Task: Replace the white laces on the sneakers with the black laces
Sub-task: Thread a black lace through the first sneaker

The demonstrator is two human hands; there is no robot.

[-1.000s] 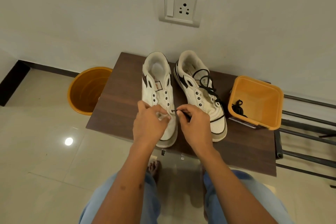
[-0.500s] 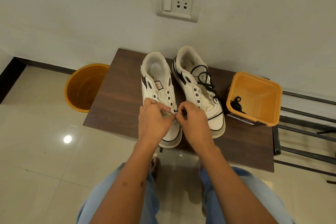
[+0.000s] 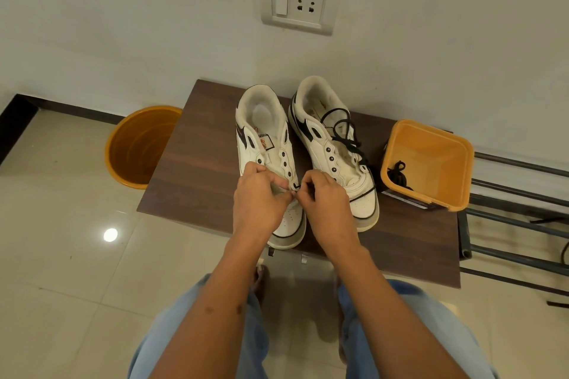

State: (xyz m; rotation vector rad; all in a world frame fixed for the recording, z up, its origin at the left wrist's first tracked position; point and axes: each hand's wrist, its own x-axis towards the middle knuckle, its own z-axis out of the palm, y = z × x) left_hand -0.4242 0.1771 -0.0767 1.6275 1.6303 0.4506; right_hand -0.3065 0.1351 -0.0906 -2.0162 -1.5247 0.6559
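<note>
Both hands [image 3: 294, 200] — on left sneaker [image 3: 271, 144]

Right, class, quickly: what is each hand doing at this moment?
Left hand: fingers curled, pinching the left sneaker at its lower eyelets.
Right hand: fingers curled in a pinch at the same spot; what it holds cannot be told.

Pale wall [image 3: 123, 24] with switch socket [image 3: 298, 0], glossy beige tile floor [image 3: 61, 286], dark wooden table [image 3: 197, 169].
</note>
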